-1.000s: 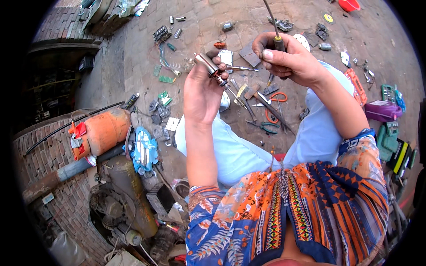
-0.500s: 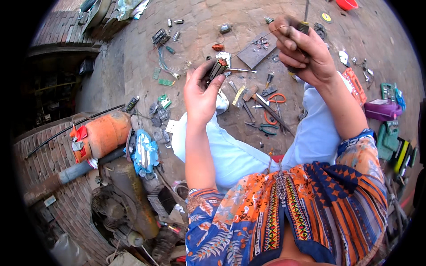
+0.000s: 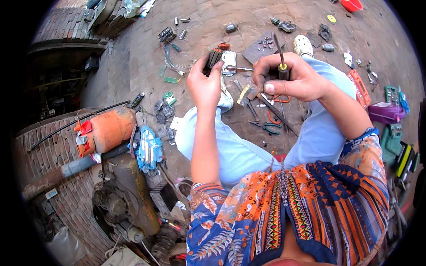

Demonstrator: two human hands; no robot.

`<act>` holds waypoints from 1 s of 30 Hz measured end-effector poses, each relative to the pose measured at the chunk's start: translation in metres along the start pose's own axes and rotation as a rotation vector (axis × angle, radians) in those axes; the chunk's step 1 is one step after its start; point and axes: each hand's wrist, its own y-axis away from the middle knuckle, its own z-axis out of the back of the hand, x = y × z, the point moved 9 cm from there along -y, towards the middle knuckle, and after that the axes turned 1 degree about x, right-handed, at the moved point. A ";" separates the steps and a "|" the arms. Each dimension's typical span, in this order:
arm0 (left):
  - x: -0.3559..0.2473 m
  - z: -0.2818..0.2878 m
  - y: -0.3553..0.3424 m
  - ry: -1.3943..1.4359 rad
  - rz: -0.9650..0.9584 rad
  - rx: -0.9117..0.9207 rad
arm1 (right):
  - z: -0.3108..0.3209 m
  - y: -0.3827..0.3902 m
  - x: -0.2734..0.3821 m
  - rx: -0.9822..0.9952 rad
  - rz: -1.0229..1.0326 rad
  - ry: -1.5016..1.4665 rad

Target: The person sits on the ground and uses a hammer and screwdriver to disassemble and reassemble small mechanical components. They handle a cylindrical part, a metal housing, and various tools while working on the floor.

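My left hand (image 3: pixel 205 84) is closed around a dark, slotted metal part (image 3: pixel 214 58), held above the ground near a white rectangular piece (image 3: pixel 229 62) and an orange item (image 3: pixel 224 46). My right hand (image 3: pixel 293 80) grips a tool with a dark handle and yellow ring (image 3: pixel 282 70); its thin dark rod points upward. Just below the hands lie a hammer-like tool (image 3: pixel 250 107), orange-handled scissors (image 3: pixel 273 116), teal-handled pliers (image 3: pixel 270 130) and a long dark bar (image 3: pixel 279 115). A slim tool (image 3: pixel 239 68) lies between my hands; its right end is hidden.
My legs (image 3: pixel 317 119) frame the tools. Behind are a dark plate with small parts (image 3: pixel 257 53) and circuit boards (image 3: pixel 171 80). An orange gas cylinder (image 3: pixel 111 130) and machinery (image 3: pixel 117 206) are at left; an orange case (image 3: pixel 358 86) and purple case (image 3: pixel 385 112) at right.
My right hand rose, then came down and leftward. My left hand has turned and moved slightly up; the shiny cylinder seen a second ago now shows as a dark slotted side or part.
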 end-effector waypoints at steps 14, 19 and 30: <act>0.022 -0.016 0.003 1.108 0.279 0.336 | 0.027 0.010 0.002 -0.164 -0.064 -0.228; 0.053 0.019 -0.025 1.528 0.502 0.110 | 0.001 0.009 0.011 -0.045 0.027 -0.074; 0.036 0.044 -0.023 1.666 0.389 0.109 | 0.041 0.011 -0.018 -0.295 -0.234 -0.308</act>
